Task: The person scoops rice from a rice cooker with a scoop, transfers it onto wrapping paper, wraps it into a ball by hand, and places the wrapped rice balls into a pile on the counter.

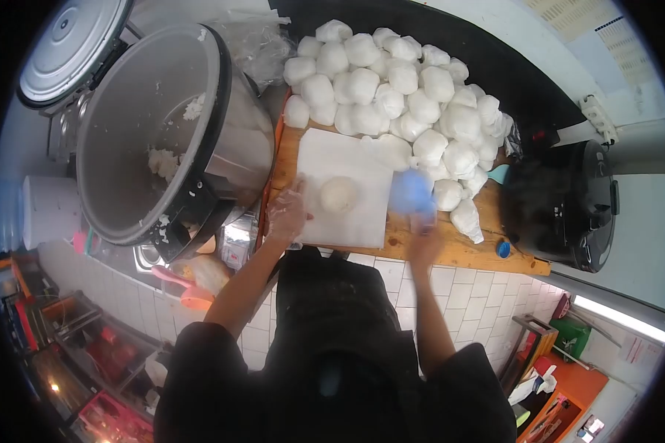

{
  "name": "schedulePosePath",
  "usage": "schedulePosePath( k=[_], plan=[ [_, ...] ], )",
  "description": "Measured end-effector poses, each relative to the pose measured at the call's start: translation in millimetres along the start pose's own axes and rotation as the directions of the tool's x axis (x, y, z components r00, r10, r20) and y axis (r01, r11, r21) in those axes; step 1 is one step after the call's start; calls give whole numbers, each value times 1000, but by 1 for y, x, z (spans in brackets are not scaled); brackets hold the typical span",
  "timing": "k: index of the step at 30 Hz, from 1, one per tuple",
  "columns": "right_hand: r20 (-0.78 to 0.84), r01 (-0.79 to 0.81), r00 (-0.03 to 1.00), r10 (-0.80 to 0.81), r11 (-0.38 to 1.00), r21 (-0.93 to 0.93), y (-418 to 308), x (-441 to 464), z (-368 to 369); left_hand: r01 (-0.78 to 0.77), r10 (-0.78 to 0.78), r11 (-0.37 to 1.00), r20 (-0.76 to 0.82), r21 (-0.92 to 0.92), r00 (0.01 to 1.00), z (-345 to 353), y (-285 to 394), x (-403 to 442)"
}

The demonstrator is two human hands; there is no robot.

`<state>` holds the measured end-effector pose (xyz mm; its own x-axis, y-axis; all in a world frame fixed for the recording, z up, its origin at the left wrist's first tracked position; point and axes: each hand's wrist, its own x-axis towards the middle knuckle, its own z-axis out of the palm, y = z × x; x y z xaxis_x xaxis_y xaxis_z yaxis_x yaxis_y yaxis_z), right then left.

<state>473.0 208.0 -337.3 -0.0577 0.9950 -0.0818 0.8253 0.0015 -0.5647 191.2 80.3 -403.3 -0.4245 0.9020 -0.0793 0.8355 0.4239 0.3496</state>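
Observation:
A round white mound of rice sits on the white wrapping paper in front of me. My left hand, in a clear plastic glove, lies at the paper's left edge with its fingers stretched out, holding nothing. Just right of the paper, my right hand grips a blue rounded cup; both are smeared by motion. Many white wrapped rice parcels are piled behind and right of the paper.
A large rice cooker with its lid raised stands left, rice clinging inside. A black cooker stands right, near a blue cap on the wooden table. Plastic bags lie behind. A pink ladle is lower left.

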Motion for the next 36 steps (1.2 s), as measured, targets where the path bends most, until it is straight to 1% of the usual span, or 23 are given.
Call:
schedulePosePath(
  k=[1,2,3,5,6,8,9,10,12,13,14,16,17,18,19,20,21,22,23,27,29,32,36],
  plan=[
    [-374,169,919,-126,982,82,65,31,5,54,-49,982,36,-181,998,-3,4,6],
    [-619,143,779,-98,989,24,70,53,-19,86,-72,959,59,-270,996,-1,4,7],
    [-525,112,847,-84,993,22,88,79,-51,119,-96,927,82,-355,992,2,4,9],
    [-621,12,779,-85,992,-122,167,136,-56,-10,21,991,81,-132,997,14,-2,5],
    [-617,7,783,-81,993,-121,172,139,-53,-55,60,997,88,-54,994,15,-3,3],
    [-601,-148,759,-251,832,-535,177,144,-49,-120,114,992,122,48,986,1,3,9],
    [-601,-151,760,-247,832,-534,176,136,-33,-122,115,991,125,49,985,-1,4,10],
    [-507,118,835,-216,969,-218,167,114,-1,-113,104,992,134,58,985,-2,6,10],
    [-174,383,912,-371,923,39,100,47,62,-115,103,991,152,67,983,-8,11,10],
    [71,465,885,-461,882,-71,43,10,92,-63,51,997,207,52,977,-14,16,12],
    [121,520,835,-537,842,144,7,-14,105,-12,1,999,263,40,965,-17,19,13],
    [370,629,728,-577,777,-25,-45,-39,89,-84,73,995,207,44,976,-14,16,11],
    [360,619,739,-569,785,-30,-37,-40,93,-148,138,987,144,57,980,-13,11,13],
    [251,543,813,-526,839,-1,-23,-42,98,-159,149,986,147,56,978,-8,7,15],
    [147,473,869,-473,880,37,-8,-43,102,-123,115,991,121,56,986,-1,4,14],
    [152,472,869,-471,881,32,0,-44,103,-83,77,995,96,53,992,5,3,11],
    [202,365,920,-335,921,-136,9,-46,103,-81,76,996,102,46,992,-8,13,11],
    [223,252,957,-189,919,-305,17,-47,103,-15,7,999,187,39,982,-23,23,13],
    [226,390,917,-329,859,-332,23,-49,104,49,-58,998,267,40,962,-34,29,16],
    [101,291,957,-273,904,-314,30,-47,106,-29,39,998,172,-58,984,-23,16,10],
    [-112,507,845,-523,850,-144,27,-41,100,-78,79,997,143,-10,987,-15,11,11],
    [-242,465,850,-468,882,-74,22,-31,102,-38,43,997,63,-69,997,-9,5,5],
    [-244,506,833,-496,862,-28,14,-19,88,-62,61,998,-47,-28,997,6,11,-37]
  ],
)
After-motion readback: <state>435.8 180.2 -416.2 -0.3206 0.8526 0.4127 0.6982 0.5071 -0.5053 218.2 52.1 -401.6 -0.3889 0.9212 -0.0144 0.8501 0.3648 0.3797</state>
